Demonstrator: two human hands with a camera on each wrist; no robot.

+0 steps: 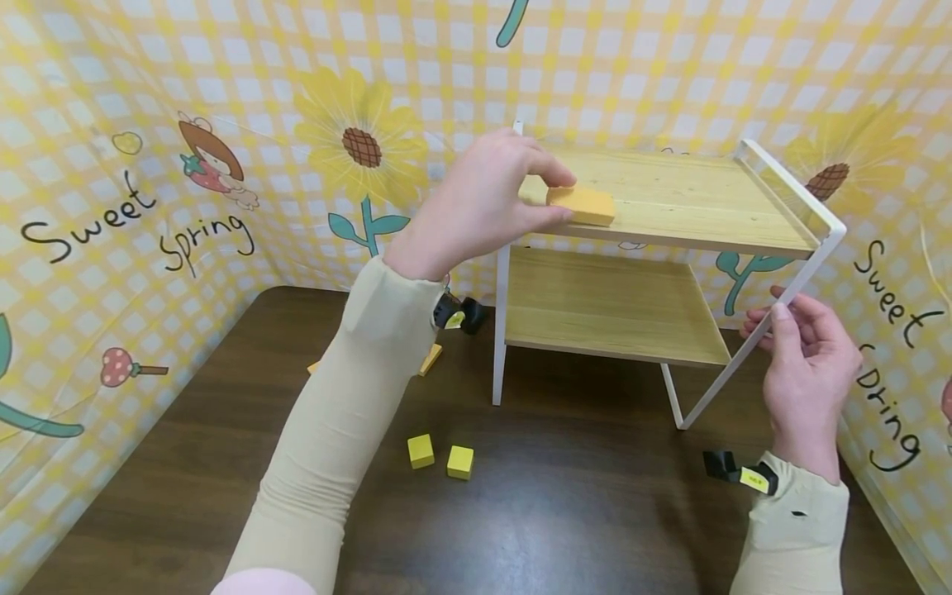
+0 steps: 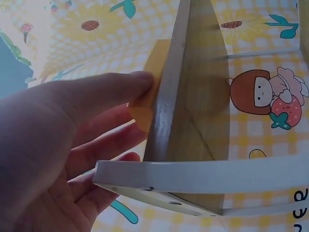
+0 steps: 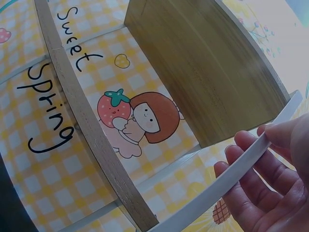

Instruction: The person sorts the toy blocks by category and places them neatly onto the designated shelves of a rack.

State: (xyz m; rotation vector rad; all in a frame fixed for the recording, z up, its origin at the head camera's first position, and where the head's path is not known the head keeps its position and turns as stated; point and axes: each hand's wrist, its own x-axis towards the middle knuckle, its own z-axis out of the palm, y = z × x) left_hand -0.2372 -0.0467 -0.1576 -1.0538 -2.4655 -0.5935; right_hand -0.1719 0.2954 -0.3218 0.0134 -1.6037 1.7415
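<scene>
My left hand (image 1: pixel 494 194) pinches an orange-yellow rectangular block (image 1: pixel 583 205) between thumb and fingers, at the front left of the top board of a small two-tier shelf (image 1: pixel 684 202). In the left wrist view the block (image 2: pixel 155 63) lies against the board's surface, its far part hidden by the board's edge. My right hand (image 1: pixel 811 364) holds the white right-hand leg (image 1: pixel 744 347) of the shelf, thumb in front and fingers behind. From the right wrist, the fingers (image 3: pixel 256 164) show curled round that white bar (image 3: pixel 227 181).
Two yellow cubes, one (image 1: pixel 420 451) left of the other (image 1: pixel 460 462), lie on the dark wooden table (image 1: pixel 550 512). Further orange-yellow pieces (image 1: pixel 430 359) are partly hidden behind my left forearm. The lower board (image 1: pixel 610 302) sits beneath the top one. Yellow checked cloth (image 1: pixel 297 49) hangs around the table.
</scene>
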